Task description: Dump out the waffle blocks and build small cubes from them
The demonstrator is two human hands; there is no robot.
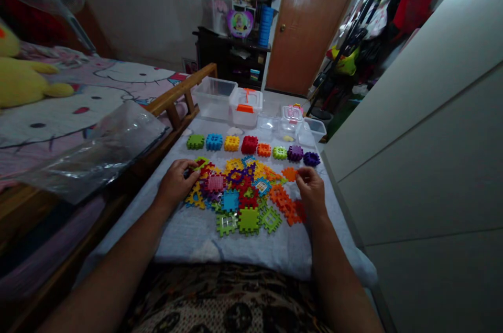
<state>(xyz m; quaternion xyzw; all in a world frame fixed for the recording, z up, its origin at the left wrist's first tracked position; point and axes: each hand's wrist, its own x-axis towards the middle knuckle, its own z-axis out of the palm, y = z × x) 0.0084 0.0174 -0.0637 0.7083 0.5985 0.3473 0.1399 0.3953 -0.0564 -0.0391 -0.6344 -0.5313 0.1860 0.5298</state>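
A heap of flat, toothed plastic building tiles [243, 191] in several colours lies on a pale cloth [196, 233] in front of me. My left hand [176, 182] rests at the heap's left edge, fingers curled on a green tile [201, 162]. My right hand [311, 186] sits at the heap's right edge, fingers pinched together beside an orange tile [290, 173]; what it holds, if anything, I cannot make out. Behind the heap stands a row of assembled tile cubes [251, 145], from green on the left to purple on the right.
Clear plastic boxes [215, 96], one with an orange-handled lid [245, 105], stand behind the cubes. A bed with a wooden rail [181, 93] and a clear plastic bag [102, 150] lies on the left. A white cabinet wall [424, 155] runs along the right.
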